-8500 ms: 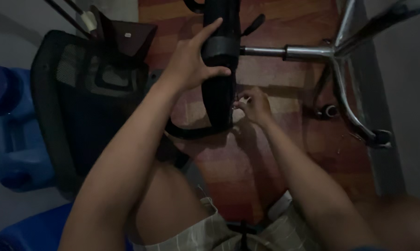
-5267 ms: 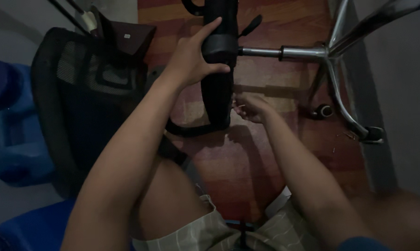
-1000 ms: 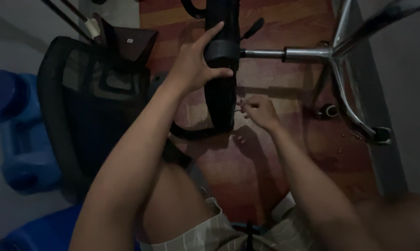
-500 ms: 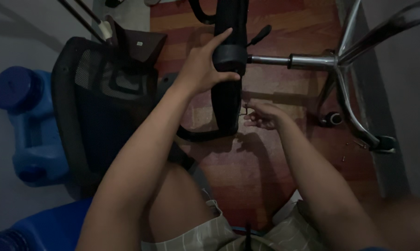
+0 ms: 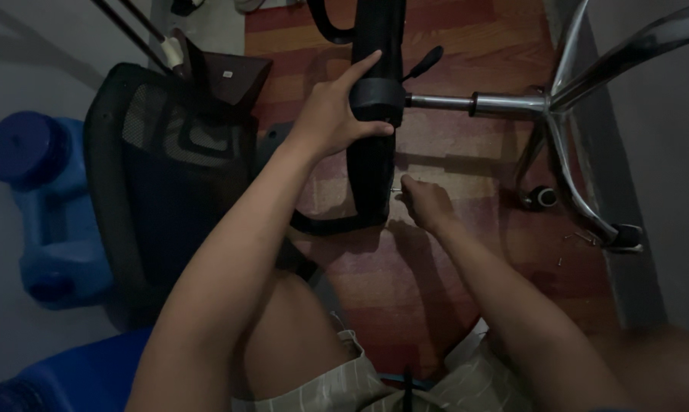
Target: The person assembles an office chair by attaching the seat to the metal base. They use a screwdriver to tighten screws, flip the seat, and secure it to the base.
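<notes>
I cannot make out what the right hand (image 5: pixel 427 204) pinches: its fingers are curled tight around something small and thin, perhaps a screw or tool tip, pressed against the edge of the black chair seat (image 5: pixel 375 114), but the dim light swallows the detail. The seat's top runs out of the picture, and so does the far end of the chrome star base (image 5: pixel 581 152). A few small bits, possibly screws (image 5: pixel 577 240), lie near one castor (image 5: pixel 544 198); I cannot tell what they are.

My left hand (image 5: pixel 333 114) wraps the seat's underside mechanism, thumb below and fingers spread over the top, gripping it where the chrome gas-lift column (image 5: pixel 474 101) joins. The seat lies on its side on a reddish wood-plank floor (image 5: pixel 451 305), between my knees and the base.

To the left sits the black mesh backrest (image 5: pixel 169 175), with a blue water jug (image 5: pixel 43 206) beside it against a grey wall, and a blue object (image 5: pixel 70 374) at the bottom corner.

Compared with half a second ago, my view has drifted slightly, so everything sits a touch further right; both hands keep their places on the seat.
</notes>
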